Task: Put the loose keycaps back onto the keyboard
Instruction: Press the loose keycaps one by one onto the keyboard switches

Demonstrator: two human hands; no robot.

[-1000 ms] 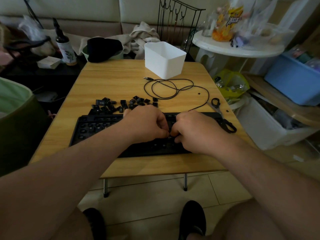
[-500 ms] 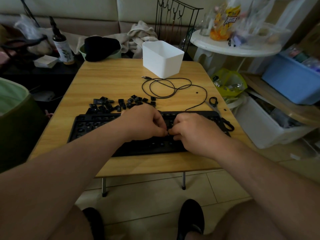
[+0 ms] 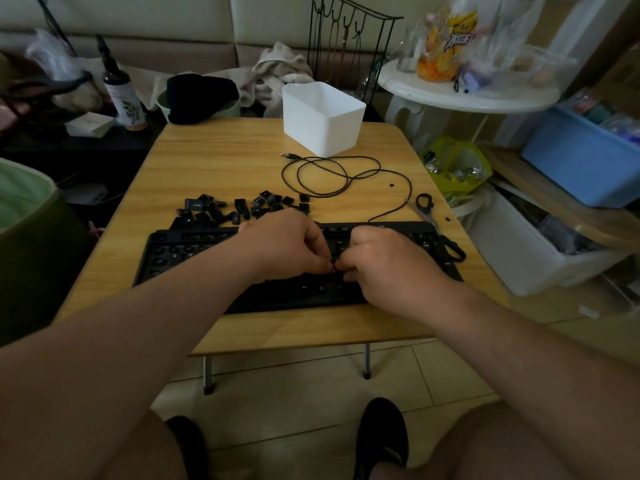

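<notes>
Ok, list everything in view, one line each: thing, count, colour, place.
keyboard: one, black, near edge of the table, under both hands
loose keycaps: a pile, too many to count, black, just behind the keyboard's left half
cable: one, black, coiled mid-table
scissors: one pair, black handles, by the keyboard's right end
bin: one, white, far side of the table
table: one, light wood
spray bottle: one, white with dark cap, left of the table
round side table: one, white, far right
storage box: one, blue, right
left hand: fingers curled, meeting the right hand's over the keys
right hand: fingers curled; what they pinch is hidden
</notes>
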